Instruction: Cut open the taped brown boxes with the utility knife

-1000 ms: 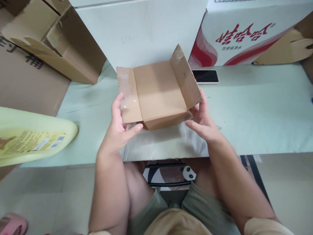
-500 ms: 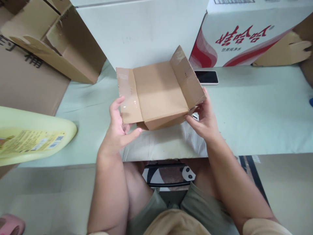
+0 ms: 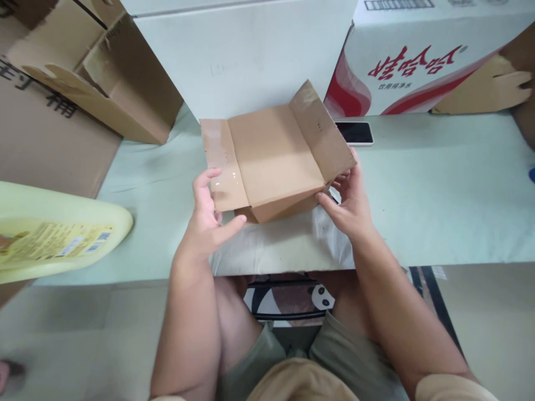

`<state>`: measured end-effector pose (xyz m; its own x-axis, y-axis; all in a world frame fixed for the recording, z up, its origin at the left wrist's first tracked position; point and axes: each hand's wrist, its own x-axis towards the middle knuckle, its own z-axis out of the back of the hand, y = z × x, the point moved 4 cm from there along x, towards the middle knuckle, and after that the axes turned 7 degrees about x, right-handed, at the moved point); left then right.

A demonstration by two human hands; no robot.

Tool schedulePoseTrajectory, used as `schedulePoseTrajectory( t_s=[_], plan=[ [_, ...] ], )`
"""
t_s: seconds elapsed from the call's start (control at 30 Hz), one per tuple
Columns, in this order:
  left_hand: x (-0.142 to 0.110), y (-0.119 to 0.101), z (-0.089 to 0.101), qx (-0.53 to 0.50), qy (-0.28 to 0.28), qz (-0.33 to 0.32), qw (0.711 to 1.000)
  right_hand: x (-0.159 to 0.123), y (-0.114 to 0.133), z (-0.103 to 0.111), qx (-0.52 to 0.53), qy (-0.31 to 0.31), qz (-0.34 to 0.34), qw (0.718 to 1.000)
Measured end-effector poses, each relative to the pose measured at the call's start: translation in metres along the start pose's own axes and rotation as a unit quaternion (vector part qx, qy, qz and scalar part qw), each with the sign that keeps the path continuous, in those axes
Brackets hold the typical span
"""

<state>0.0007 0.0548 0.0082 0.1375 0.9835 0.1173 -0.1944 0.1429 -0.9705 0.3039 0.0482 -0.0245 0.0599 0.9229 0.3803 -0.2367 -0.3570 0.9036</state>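
A small brown cardboard box (image 3: 271, 159) with its side flaps spread is held tilted over the table. My left hand (image 3: 207, 214) is at its near left corner, with fingers curled round the left flap and the thumb stretched out along the near side. The near right corner is in the grip of my right hand (image 3: 346, 197), thumb in front and fingers behind the right flap. Below the box, close to my right hand, lies a crumpled whitish clear plastic piece (image 3: 332, 234). The underside of the box is hidden.
Behind the box stand a big white carton (image 3: 246, 61) and a white-and-red carton (image 3: 401, 69), with a phone (image 3: 355, 133) lying before them. Brown cartons (image 3: 137, 83) are at the left, beside a pale yellow bottle (image 3: 62, 234). A pale green cloth (image 3: 443, 195) covers the table.
The box has shifted slightly to the right and toward me, and my left hand has moved along with it. My right hand stays nearly in place.
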Motion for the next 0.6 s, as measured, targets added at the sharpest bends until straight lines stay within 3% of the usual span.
schedulePoseTrajectory(
  t_s=[0.2,0.33,0.5,0.6],
  plan=[
    [0.005,-0.008,0.002,0.0,-0.065,0.001,0.998,-0.001,-0.01,0.009,-0.029,-0.078,-0.08,0.993],
    [0.003,-0.016,0.004,-0.027,-0.099,0.027,0.994,-0.001,-0.012,0.007,0.005,-0.068,-0.143,0.987],
    [0.003,-0.014,0.011,-0.117,-0.163,0.135,0.97,0.003,0.0,0.0,0.127,-0.054,-0.147,0.979],
    [0.004,-0.012,0.014,-0.136,-0.172,0.183,0.958,0.002,-0.001,-0.003,0.159,-0.074,-0.19,0.966]
  ],
)
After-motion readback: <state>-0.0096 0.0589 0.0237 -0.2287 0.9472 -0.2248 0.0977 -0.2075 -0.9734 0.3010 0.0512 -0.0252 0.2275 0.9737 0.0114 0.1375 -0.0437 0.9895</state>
